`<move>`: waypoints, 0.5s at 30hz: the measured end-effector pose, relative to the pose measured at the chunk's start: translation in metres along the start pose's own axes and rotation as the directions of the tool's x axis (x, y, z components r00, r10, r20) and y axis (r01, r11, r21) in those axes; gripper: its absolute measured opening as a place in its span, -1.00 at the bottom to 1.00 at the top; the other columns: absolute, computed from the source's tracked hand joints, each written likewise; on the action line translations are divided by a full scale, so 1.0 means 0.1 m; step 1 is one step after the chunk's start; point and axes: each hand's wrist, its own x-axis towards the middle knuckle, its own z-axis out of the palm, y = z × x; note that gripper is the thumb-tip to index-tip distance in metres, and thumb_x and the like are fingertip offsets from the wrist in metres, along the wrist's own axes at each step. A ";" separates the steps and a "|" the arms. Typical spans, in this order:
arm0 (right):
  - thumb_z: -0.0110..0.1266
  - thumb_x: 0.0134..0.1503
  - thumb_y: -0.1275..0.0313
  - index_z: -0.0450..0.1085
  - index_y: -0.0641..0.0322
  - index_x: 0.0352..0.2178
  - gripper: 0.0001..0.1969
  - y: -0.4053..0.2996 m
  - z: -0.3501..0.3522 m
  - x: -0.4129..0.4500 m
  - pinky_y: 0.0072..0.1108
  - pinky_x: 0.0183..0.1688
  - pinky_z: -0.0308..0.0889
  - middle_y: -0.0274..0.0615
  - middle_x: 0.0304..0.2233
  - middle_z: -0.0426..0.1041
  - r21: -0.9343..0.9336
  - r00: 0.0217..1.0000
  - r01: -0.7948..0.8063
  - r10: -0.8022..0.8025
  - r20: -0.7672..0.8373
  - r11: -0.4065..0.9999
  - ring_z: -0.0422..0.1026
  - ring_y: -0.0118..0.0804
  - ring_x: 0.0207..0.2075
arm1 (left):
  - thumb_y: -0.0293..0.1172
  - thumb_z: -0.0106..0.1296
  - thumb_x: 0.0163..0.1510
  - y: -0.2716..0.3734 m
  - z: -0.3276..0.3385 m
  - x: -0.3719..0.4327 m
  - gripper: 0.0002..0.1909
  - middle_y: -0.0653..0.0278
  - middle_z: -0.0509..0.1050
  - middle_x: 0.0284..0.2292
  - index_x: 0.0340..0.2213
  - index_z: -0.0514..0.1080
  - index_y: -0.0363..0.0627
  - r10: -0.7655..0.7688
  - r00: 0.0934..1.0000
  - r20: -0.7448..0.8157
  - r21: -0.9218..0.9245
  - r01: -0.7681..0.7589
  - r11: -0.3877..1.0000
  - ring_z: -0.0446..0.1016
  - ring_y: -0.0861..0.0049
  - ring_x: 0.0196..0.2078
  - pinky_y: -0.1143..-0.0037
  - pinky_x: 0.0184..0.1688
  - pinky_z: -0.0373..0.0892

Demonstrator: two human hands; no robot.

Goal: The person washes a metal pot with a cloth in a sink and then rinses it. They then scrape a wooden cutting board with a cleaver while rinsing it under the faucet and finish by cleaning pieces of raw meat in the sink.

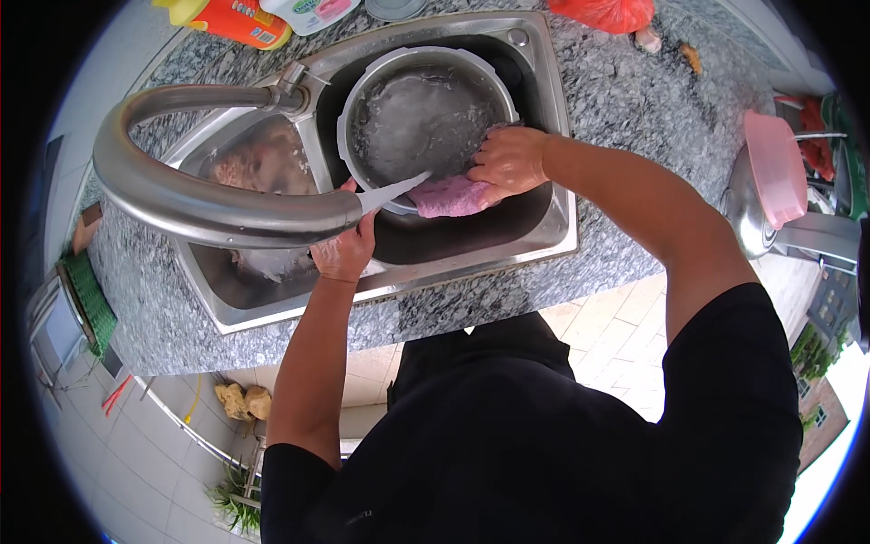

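A round metal pot (428, 122) sits in the right basin of a stainless steel double sink (469, 238), with water in it. From the curved faucet (224, 221) a stream of water (397, 190) runs into the pot. My right hand (510, 163) presses a pink cloth (452, 196) over the pot's near right rim. At the pot's lower left edge is my left hand (345, 250), its thumb and a fingertip showing on either side of the faucet spout, which hides the rest of its hold.
Raw meat (262, 163) lies in water in the left basin. Behind the sink stand an orange bottle (238, 20), a white bottle (309, 10) and a red plastic bag (605, 13). A pink basin (775, 170) rests at the right end of the granite counter (618, 102).
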 end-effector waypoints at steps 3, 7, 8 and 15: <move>-0.09 0.09 -0.27 0.51 0.21 -0.42 -0.33 0.23 -0.16 -0.03 -0.37 -0.09 0.29 -0.13 -0.45 0.51 -0.071 0.998 0.045 -0.041 0.055 0.996 0.47 -0.09 -0.31 | -0.21 0.21 0.02 -0.01 0.00 0.02 -0.55 0.22 0.54 -0.16 -0.06 0.47 -0.12 0.013 1.000 -0.009 0.007 -0.013 1.000 0.48 0.20 -0.14 0.26 -0.06 0.35; -0.16 0.11 -0.30 0.50 0.30 -0.48 -0.25 -0.11 0.06 0.03 -0.37 -0.11 0.32 -0.05 -0.44 0.52 -0.027 0.991 -0.113 0.111 -0.070 0.993 0.48 -0.07 -0.33 | -0.23 0.21 0.01 -0.05 0.06 -0.02 -0.51 0.13 0.53 -0.22 -0.02 0.44 -0.14 0.047 0.998 -0.036 -0.041 -0.049 0.998 0.49 0.13 -0.18 0.24 -0.13 0.41; -0.19 0.14 -0.27 0.51 0.31 -0.50 -0.25 -0.30 0.14 0.14 -0.32 -0.12 0.34 -0.01 -0.43 0.53 0.092 0.977 -0.212 0.215 -0.017 0.973 0.50 -0.03 -0.30 | -0.24 0.21 0.02 -0.06 0.06 -0.03 -0.50 0.12 0.52 -0.21 -0.01 0.42 -0.14 0.021 1.000 0.001 -0.014 -0.021 1.000 0.48 0.10 -0.18 0.23 -0.12 0.40; -0.15 0.24 -0.04 0.47 0.21 -0.25 -0.49 -1.20 0.02 1.24 -0.22 -0.20 0.40 0.05 -0.29 0.54 0.732 0.684 -0.310 0.677 -0.271 0.607 0.51 0.10 -0.30 | -0.41 0.13 -0.05 0.04 0.01 0.05 -0.50 0.08 0.46 -0.17 -0.01 0.39 -0.18 -0.125 0.975 0.182 -0.004 0.128 0.992 0.37 -0.02 -0.19 0.20 -0.10 0.35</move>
